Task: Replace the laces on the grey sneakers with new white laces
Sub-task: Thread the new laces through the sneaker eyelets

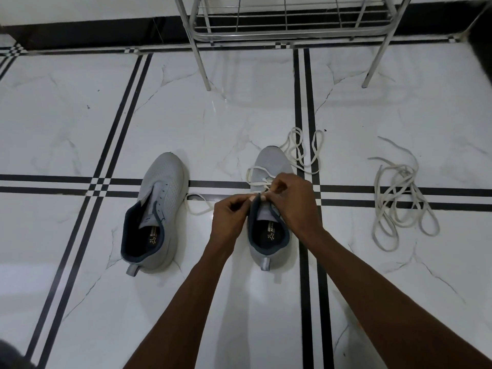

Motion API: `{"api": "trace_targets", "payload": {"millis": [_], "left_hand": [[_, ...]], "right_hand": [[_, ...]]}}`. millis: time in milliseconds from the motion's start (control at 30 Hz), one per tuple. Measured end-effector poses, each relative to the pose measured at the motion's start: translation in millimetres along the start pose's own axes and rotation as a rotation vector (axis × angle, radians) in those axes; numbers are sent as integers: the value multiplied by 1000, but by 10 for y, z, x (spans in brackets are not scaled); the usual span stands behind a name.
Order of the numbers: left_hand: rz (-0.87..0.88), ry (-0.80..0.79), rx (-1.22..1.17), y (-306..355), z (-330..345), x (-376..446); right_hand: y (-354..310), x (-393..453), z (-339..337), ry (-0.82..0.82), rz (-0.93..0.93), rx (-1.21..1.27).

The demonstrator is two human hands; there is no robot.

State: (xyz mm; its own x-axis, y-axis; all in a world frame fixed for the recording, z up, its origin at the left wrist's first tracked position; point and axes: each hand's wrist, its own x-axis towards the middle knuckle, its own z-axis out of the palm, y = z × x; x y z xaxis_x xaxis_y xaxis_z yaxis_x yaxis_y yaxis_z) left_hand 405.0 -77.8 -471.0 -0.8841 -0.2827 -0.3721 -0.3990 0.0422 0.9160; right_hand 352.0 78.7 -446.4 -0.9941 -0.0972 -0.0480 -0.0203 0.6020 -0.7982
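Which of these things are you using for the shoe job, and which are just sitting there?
For the job:
right sneaker, being laced
white lace threaded in it
left hand and right hand, pinching the lace
left sneaker, no lace
loose laces on the floor

Just there:
metal rack

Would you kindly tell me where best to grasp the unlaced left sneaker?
Probably the heel collar of the left sneaker, from the near side: its opening faces up, the heel points toward the person, and nothing covers it.
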Motion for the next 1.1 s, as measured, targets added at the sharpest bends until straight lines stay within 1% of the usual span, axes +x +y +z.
{"api": "trace_targets", "payload": {"millis": [67, 167, 233, 300, 367, 400, 433, 500, 533, 567, 600, 633, 667, 700, 733, 767, 800, 833, 867, 900, 933, 1000, 1033, 1100], "left_hand": [[58, 75, 83, 66, 45, 3], [201, 201, 266, 122, 117, 0], [259, 214, 307, 137, 153, -23], [294, 180, 295, 136, 171, -40], [283, 172, 258, 135, 167, -44], [241, 197, 224, 110, 151, -35], [167, 255, 171, 91, 119, -28], [-47, 481, 43, -1, -50, 11], [-134, 590, 16, -40, -181, 20], [-185, 658, 37, -68, -300, 11], [-188, 689, 107, -81, -382, -3], [-142, 690, 212, -59, -421, -27], [-39, 675, 328, -26, -414, -46], [119, 632, 435, 31, -367, -71], [278, 550, 484, 56, -295, -70], [388, 420, 482, 109, -198, -66], [446, 274, 465, 142, -106, -57], [467, 149, 468, 160, -28, -59], [470, 71, 475, 174, 27, -58], [459, 41, 482, 171, 52, -48], [441, 44, 478, 156, 58, -16], [412, 117, 506, 140, 24, 24], [374, 197, 526, 116, -27, 40], [191, 446, 541, 64, -218, 79]], "right_hand": [[-36, -32, -2, 32, -25, -23], [-150, -82, -55, -19, -34, -48], [-199, -107, -67, -59, -22, -23], [-209, -105, -64, -83, -20, -19], [-184, -76, -62, -77, 19, 21], [-160, -66, -62, -57, 49, 43], [-154, -69, -67, -40, 92, 57], [-138, -102, -64, -27, 177, 61], [-120, -112, -49, -35, 199, 59], [-104, -121, -40, -52, 213, 59], [-105, -123, -36, -70, 219, 65], [-111, -119, -35, -86, 221, 69], [-119, -108, -36, -97, 225, 72], [-122, -100, -36, -103, 224, 79], [-126, -92, -39, -107, 221, 89], [-123, -85, -38, -108, 215, 93], [-117, -86, -36, -105, 209, 90], [-107, -85, -33, -108, 202, 81], [-98, -84, -31, -113, 199, 71], [-93, -84, -32, -118, 196, 63], [-91, -84, -35, -118, 193, 64], [-102, -91, -50, -116, 200, 84], [-113, -99, -62, -115, 207, 92], [-127, -102, -66, -120, 227, 106]]}}
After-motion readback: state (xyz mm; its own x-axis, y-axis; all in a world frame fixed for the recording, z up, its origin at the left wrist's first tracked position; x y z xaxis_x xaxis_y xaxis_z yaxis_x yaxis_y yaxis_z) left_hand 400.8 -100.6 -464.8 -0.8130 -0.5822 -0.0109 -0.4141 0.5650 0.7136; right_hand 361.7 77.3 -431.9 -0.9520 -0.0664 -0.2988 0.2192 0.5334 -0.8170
